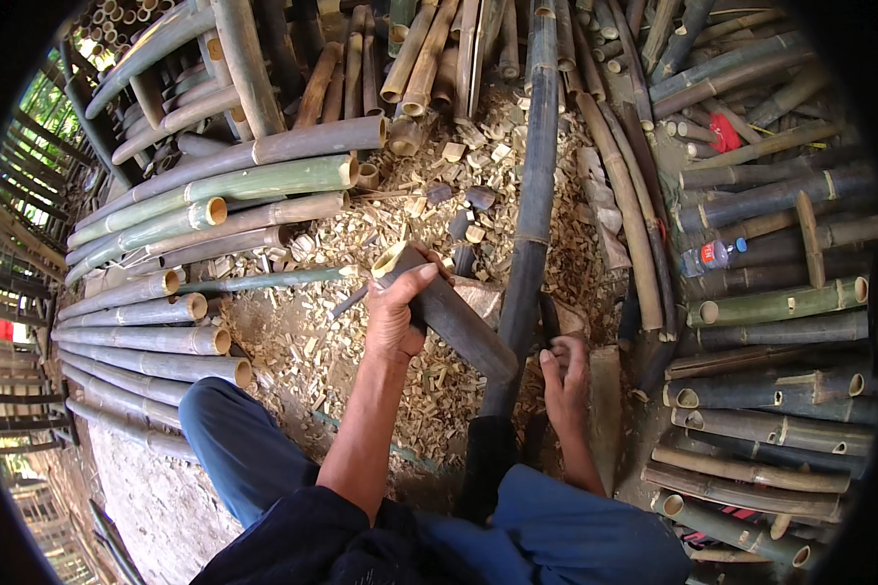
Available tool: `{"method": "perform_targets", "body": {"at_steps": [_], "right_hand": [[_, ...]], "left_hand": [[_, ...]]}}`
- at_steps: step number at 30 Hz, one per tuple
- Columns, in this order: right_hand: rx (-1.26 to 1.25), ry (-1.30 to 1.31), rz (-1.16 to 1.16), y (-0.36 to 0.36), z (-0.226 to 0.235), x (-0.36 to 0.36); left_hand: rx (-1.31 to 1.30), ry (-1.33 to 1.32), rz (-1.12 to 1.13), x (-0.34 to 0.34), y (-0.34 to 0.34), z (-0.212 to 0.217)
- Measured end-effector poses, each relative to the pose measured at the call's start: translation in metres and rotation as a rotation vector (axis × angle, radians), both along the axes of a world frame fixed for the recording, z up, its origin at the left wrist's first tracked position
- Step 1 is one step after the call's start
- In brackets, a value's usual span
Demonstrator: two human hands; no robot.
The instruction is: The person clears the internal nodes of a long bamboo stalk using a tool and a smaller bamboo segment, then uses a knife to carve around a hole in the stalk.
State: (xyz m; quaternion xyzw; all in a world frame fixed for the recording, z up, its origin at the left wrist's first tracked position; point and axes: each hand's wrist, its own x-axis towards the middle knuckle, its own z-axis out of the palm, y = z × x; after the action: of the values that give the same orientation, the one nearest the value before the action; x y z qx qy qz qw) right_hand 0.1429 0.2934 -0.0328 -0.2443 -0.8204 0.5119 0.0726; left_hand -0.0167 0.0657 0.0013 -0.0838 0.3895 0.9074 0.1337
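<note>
My left hand [401,304] is wrapped around the upper part of a short dark bamboo piece [458,322]. Its pale, hollow cut end tilts up to the left, and its lower end overlaps the long dark bamboo pole [530,229] that runs away from between my legs. Whether the two touch I cannot tell. On the pole's right side, low down, is my right hand [565,369] with its fingers curled in. What it holds, if anything, is hidden. Just beyond its fingertips shows a narrow dark object [549,317], of unclear kind.
Pale wood chips [332,341] cover the ground. Cut bamboo poles [234,210] lie stacked at left, with a bamboo frame [195,73] behind. More bamboo pieces [780,302] are piled at right, where a plastic bottle [714,255] lies. Several dark offcuts [463,258] lie among the chips.
</note>
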Motion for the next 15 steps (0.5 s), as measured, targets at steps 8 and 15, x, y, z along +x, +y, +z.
{"method": "perform_targets", "body": {"at_steps": [8,15], "right_hand": [[0.520,-0.166,0.125,0.044,-0.062,0.027],[-0.288,-0.186,-0.145,0.062,-0.023,0.029]], "left_hand": [[-0.230,0.283,-0.027,0.007,0.029,0.026],[-0.519,0.387,0.086,0.013,0.054,0.058]]}}
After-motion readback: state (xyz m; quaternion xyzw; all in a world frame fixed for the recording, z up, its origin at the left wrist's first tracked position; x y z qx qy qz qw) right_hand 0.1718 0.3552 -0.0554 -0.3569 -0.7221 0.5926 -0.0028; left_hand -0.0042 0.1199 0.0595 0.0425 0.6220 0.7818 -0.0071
